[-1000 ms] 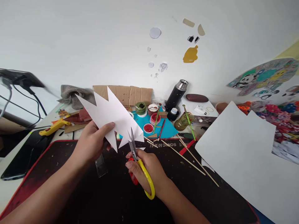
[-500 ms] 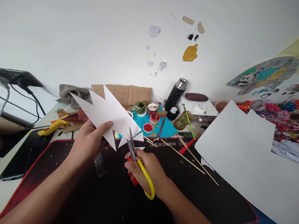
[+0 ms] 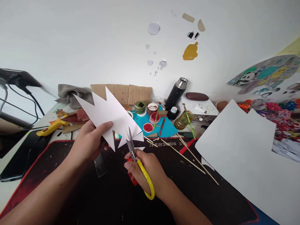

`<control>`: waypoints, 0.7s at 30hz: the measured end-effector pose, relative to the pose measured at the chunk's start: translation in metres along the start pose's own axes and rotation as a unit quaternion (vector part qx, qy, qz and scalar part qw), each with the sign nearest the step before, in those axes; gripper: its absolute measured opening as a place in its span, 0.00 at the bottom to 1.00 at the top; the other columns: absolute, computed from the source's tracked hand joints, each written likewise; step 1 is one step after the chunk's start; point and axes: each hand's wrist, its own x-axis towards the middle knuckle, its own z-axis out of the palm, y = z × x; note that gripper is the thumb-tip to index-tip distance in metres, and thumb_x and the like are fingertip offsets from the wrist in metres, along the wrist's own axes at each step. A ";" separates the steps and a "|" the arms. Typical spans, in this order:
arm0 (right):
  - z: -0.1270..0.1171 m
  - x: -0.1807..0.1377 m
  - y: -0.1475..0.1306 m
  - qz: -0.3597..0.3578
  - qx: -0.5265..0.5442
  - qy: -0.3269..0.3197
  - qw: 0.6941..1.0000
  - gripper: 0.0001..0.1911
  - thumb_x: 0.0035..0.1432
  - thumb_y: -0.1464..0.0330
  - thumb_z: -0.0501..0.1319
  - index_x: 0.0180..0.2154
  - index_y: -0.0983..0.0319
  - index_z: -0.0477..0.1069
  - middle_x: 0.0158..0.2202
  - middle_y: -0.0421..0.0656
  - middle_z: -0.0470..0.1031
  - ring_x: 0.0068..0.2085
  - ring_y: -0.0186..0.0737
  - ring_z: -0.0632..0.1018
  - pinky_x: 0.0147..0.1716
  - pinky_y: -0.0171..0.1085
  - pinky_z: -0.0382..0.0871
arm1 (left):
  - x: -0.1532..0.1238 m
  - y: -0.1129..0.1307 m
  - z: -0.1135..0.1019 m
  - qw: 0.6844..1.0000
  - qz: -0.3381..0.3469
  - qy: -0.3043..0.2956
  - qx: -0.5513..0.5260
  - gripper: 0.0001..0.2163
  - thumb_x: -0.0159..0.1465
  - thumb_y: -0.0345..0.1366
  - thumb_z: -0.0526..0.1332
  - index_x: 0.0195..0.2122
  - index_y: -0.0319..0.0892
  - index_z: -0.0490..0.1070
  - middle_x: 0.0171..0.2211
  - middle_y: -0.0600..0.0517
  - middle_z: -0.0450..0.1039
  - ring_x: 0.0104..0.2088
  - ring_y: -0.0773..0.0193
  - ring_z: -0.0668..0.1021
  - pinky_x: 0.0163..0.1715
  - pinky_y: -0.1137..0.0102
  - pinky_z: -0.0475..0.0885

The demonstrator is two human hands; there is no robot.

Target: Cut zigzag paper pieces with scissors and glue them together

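My left hand (image 3: pixel 90 142) pinches a white paper piece (image 3: pixel 107 114) with zigzag edges, thumb on top, and holds it tilted above the black mat (image 3: pixel 70 193). My right hand (image 3: pixel 146 170) grips scissors (image 3: pixel 138 164) with yellow and red handles. Their blades point up and sit in a cut at the paper's lower right edge, near its pointed tips.
A large white sheet (image 3: pixel 239 150) lies on the right over the mat. Thin wooden sticks (image 3: pixel 187 159), paint pots (image 3: pixel 150 120) on blue card, a black flask (image 3: pixel 175 93) and cardboard (image 3: pixel 126 93) stand behind. A yellow glue gun (image 3: pixel 50 128) and a metal ruler (image 3: pixel 100 164) lie left.
The paper has shifted slightly left and up, and the scissor blades have moved a little further into the cut. Both hands keep their grips.
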 end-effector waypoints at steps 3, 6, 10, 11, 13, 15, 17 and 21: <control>0.000 0.000 0.000 0.000 0.000 0.001 1.000 0.21 0.69 0.48 0.67 0.49 0.58 0.78 0.28 0.39 0.80 0.23 0.39 0.80 0.27 0.34 0.73 | 0.002 -0.004 -0.002 1.000 -0.010 0.000 -0.001 0.12 0.56 0.43 0.75 0.25 0.48 0.74 0.16 0.56 0.75 0.12 0.65 0.72 0.08 0.71 0.65; 0.001 0.000 0.000 -0.002 -0.005 0.002 1.000 0.21 0.69 0.48 0.68 0.49 0.58 0.78 0.29 0.39 0.80 0.24 0.38 0.79 0.27 0.34 0.73 | 0.003 -0.007 -0.005 1.000 -0.012 -0.005 0.005 0.12 0.56 0.44 0.75 0.26 0.48 0.74 0.17 0.56 0.75 0.13 0.64 0.72 0.09 0.71 0.66; 0.001 0.000 0.001 0.000 -0.015 0.005 1.000 0.21 0.71 0.48 0.66 0.49 0.58 0.78 0.29 0.39 0.80 0.25 0.39 0.81 0.28 0.34 0.74 | 0.003 -0.008 -0.006 0.999 -0.014 -0.018 0.033 0.13 0.57 0.46 0.74 0.27 0.47 0.73 0.18 0.55 0.76 0.13 0.62 0.73 0.10 0.70 0.66; 0.002 0.001 0.001 0.003 -0.019 0.006 1.000 0.20 0.71 0.48 0.66 0.49 0.58 0.79 0.29 0.39 0.80 0.25 0.39 0.81 0.29 0.33 0.74 | 0.002 -0.007 -0.006 0.999 -0.015 -0.023 0.044 0.14 0.57 0.47 0.74 0.27 0.46 0.73 0.18 0.54 0.77 0.13 0.62 0.73 0.10 0.70 0.65; 0.002 0.001 0.001 0.004 -0.028 0.008 1.000 0.19 0.72 0.49 0.66 0.49 0.58 0.79 0.29 0.39 0.80 0.25 0.39 0.81 0.29 0.33 0.74 | 0.002 -0.006 -0.006 0.997 -0.014 -0.032 0.066 0.14 0.58 0.46 0.73 0.28 0.45 0.73 0.18 0.53 0.78 0.13 0.61 0.74 0.11 0.70 0.65; 0.003 0.002 0.001 0.000 -0.029 0.009 1.000 0.19 0.72 0.50 0.65 0.48 0.58 0.78 0.29 0.39 0.80 0.25 0.38 0.81 0.28 0.33 0.73 | 0.001 -0.007 -0.006 0.996 -0.011 -0.037 0.078 0.13 0.60 0.46 0.72 0.29 0.44 0.73 0.18 0.52 0.78 0.14 0.61 0.74 0.11 0.70 0.66; 0.003 0.003 0.001 -0.005 -0.021 0.007 1.000 0.17 0.73 0.51 0.65 0.47 0.58 0.78 0.28 0.38 0.80 0.25 0.38 0.81 0.28 0.33 0.73 | 0.001 -0.009 -0.006 0.996 -0.012 -0.040 0.079 0.13 0.61 0.46 0.72 0.30 0.44 0.73 0.19 0.52 0.78 0.14 0.61 0.74 0.12 0.70 0.67; 0.003 0.003 0.000 0.002 -0.021 0.006 1.000 0.17 0.72 0.52 0.66 0.47 0.59 0.78 0.28 0.39 0.80 0.25 0.38 0.81 0.27 0.32 0.73 | 0.003 -0.015 -0.008 0.996 -0.021 -0.042 0.080 0.13 0.62 0.47 0.72 0.33 0.45 0.72 0.21 0.52 0.80 0.15 0.60 0.75 0.12 0.70 0.67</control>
